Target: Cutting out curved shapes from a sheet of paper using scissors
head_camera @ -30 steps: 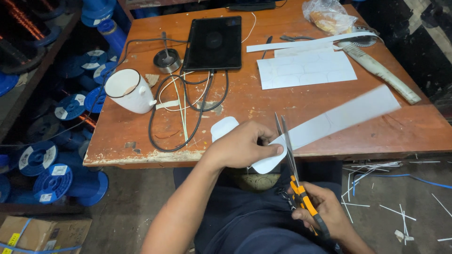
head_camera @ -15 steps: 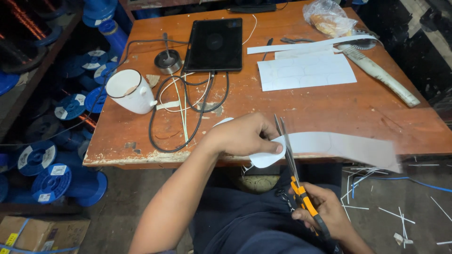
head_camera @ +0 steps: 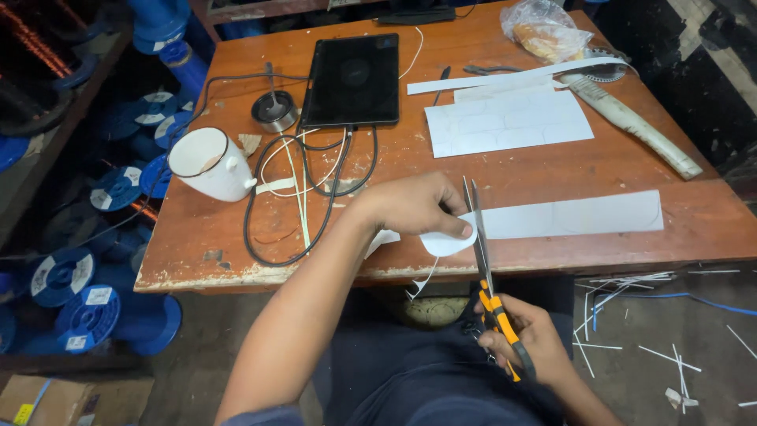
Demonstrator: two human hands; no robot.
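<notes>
My left hand (head_camera: 414,207) pinches the rounded end of a long white paper strip (head_camera: 568,215) at the table's front edge. The strip lies flat to the right across the wooden table (head_camera: 631,166). My right hand (head_camera: 524,343) holds scissors (head_camera: 485,272) with orange and black handles below the table edge. Their blades point up and away and stand nearly closed on the strip, just right of my left fingers. A thin paper sliver hangs below the cut.
A white mug (head_camera: 209,163), looped black and white cables (head_camera: 303,189), a black tablet (head_camera: 352,79), a metal ring (head_camera: 274,110), a white sheet (head_camera: 509,124), a bagged item (head_camera: 548,31) and a long pale tool (head_camera: 639,126) lie on the table. Blue spools (head_camera: 87,308) fill the floor at left. Paper scraps (head_camera: 623,315) litter the floor at right.
The paper strip has swung from a diagonal to lying level along the table's front edge. My left hand shifted slightly with it. The scissors stay at the same place.
</notes>
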